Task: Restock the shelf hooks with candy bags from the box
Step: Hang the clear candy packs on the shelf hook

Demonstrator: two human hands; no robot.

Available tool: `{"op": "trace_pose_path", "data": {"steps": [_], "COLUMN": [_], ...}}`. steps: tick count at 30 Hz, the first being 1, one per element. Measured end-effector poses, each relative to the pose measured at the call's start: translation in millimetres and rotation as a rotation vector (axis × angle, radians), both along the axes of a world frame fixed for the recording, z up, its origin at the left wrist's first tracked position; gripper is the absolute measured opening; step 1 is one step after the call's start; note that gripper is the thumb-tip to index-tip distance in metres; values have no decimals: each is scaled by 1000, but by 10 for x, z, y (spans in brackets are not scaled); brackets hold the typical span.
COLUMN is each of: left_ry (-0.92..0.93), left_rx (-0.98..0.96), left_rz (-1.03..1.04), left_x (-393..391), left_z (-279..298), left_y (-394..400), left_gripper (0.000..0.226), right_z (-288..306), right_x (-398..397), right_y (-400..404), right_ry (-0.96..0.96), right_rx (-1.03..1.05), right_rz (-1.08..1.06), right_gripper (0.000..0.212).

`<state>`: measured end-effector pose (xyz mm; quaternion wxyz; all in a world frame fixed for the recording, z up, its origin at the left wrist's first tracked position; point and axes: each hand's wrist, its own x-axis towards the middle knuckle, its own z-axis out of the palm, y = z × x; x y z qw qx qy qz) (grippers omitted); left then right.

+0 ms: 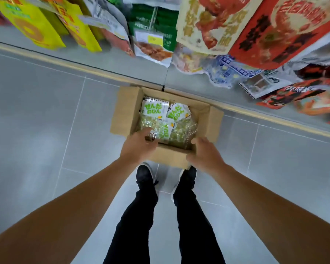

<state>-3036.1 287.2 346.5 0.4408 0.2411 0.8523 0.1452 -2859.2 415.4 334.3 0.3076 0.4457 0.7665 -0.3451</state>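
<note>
An open cardboard box [123, 111] sits on the grey tiled floor below the shelf. Inside lie several clear candy bags [154, 111] with white headers and green lettering. My left hand [139, 147] reaches over the near left corner of the box, its fingers closed on the edge of one candy bag [165, 131]. My right hand [204, 153] rests on the near right flap of the box, fingers curled over its edge.
Snack bags hang from the shelf hooks above: yellow ones [32, 25] at left, green and white ones [152, 40] in the middle, red ones [278, 29] at right. My two legs and black shoes [145, 176] stand just behind the box.
</note>
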Motion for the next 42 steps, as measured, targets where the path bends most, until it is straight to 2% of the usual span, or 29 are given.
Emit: {"op": "trace_pose_path", "data": {"steps": [9, 15, 22, 25, 27, 29, 31, 35, 39, 42], "left_ry": [-85, -89, -91, -93, -91, -82, -58, -71, -235, -354], "left_rx": [-63, -45, -26, -9, -10, -16, -21, -34, -53, -65], "left_rz": [149, 188, 212, 219, 234, 268, 327, 440, 495, 623], "left_x": [51, -112, -225, -227, -225, -209, -205, -144, 37, 204], "left_z": [-1962, -2988, -3969, -4112, -4160, -4174, -4151, -4097, -4126, -4108], "left_y": [139, 322, 464, 454, 419, 381, 358, 384, 445, 567], "left_gripper": [54, 57, 49, 47, 48, 47, 45, 50, 67, 81], "right_z": [-2053, -3197, -4293, -4551, -4633, -4606, -4556, -4356, -4214, -4125], "right_x": [-4, -162, -527, -607, -631, -616, -545, -287, -140, -48], "right_y": [384, 480, 699, 738, 743, 780, 848, 990, 1019, 968], "right_ry": [-45, -6, 71, 52, 54, 76, 75, 83, 179, 297], "right_rx": [-36, -104, -21, 83, 147, 94, 2, -57, -68, -100], "right_rz": [-61, -50, 55, 189, 255, 239, 114, -119, -333, -624], "right_gripper": [56, 56, 77, 71, 55, 34, 23, 24, 14, 24]}}
